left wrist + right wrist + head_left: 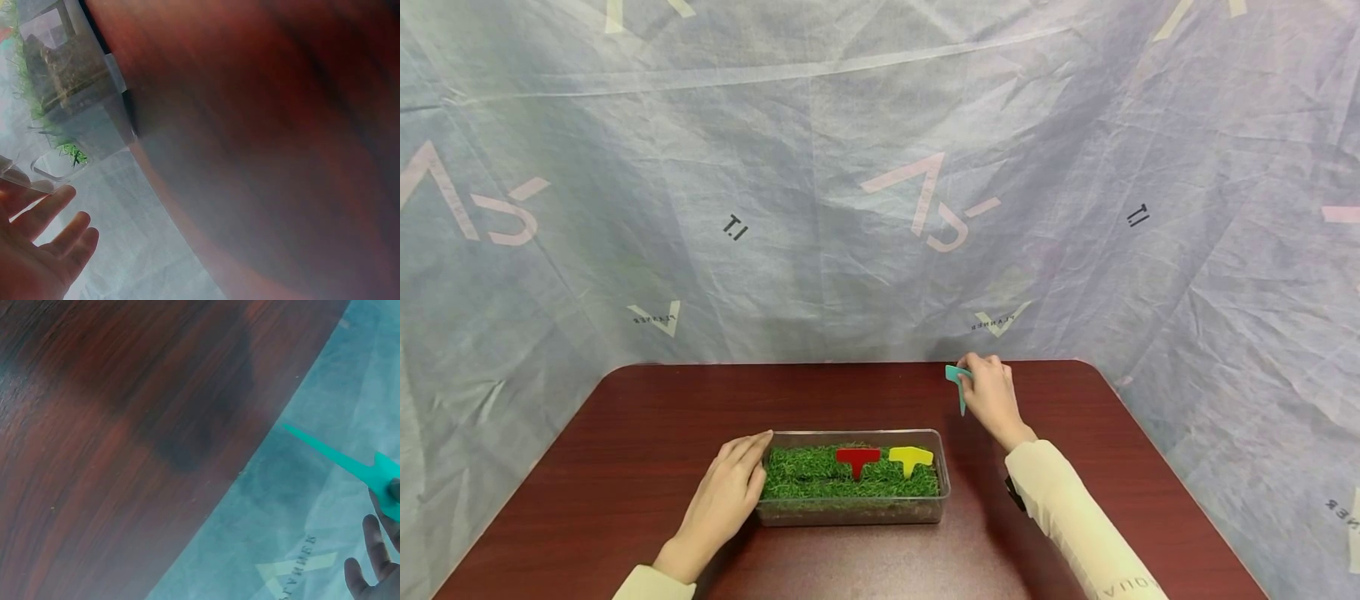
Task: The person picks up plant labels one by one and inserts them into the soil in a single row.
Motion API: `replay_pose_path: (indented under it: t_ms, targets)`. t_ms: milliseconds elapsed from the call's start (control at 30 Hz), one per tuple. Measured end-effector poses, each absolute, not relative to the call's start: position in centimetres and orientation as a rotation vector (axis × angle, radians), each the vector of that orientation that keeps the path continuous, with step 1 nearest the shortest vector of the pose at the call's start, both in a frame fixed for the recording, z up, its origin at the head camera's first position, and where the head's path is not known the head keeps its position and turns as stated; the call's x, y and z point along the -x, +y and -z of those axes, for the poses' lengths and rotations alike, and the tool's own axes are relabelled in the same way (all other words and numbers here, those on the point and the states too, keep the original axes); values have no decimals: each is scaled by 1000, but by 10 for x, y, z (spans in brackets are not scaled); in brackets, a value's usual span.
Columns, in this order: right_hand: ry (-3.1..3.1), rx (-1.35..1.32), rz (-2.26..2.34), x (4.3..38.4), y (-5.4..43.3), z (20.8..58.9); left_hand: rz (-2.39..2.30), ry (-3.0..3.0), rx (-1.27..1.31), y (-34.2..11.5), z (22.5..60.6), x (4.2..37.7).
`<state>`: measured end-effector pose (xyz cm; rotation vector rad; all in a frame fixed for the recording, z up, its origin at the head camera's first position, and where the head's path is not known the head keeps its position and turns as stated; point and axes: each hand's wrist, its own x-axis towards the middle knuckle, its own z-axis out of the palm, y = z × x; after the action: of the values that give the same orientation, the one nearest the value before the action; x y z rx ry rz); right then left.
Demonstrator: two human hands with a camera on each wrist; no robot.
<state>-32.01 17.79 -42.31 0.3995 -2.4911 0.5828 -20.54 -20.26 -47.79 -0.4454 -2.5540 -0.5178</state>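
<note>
A clear plastic box [853, 510] filled with green artificial grass [805, 475] sits on the dark red table [625, 467]. A red T-shaped plant tag [857, 459] and a yellow tag [911, 457] stand upright in the grass. My left hand [730, 492] rests with straight fingers against the box's left end; the left wrist view shows the box corner [62, 169] by the fingers [44, 209]. My right hand [988, 392] pinches a teal plant tag [957, 382] above the table behind the box. The teal tag's spike [334, 457] points away from the hand.
A wrinkled pale blue fabric backdrop [880, 183] surrounds the table on three sides. The table's rounded far corners and edges are close to the fabric. Bare tabletop lies left, right and in front of the box.
</note>
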Motion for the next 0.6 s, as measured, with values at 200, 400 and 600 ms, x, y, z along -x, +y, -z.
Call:
replay_pose_path:
  t_ms: [200,400,600]
  targets:
    - [-2457,-459,-577,315,165,418,530,-2582,439,-203,478,205]
    - [-2433,-521,-583,309,151,412,538,-2588,435,-203,478,204]
    - [-2412,-582,-584,302,134,406,537,-2590,433,-203,476,204]
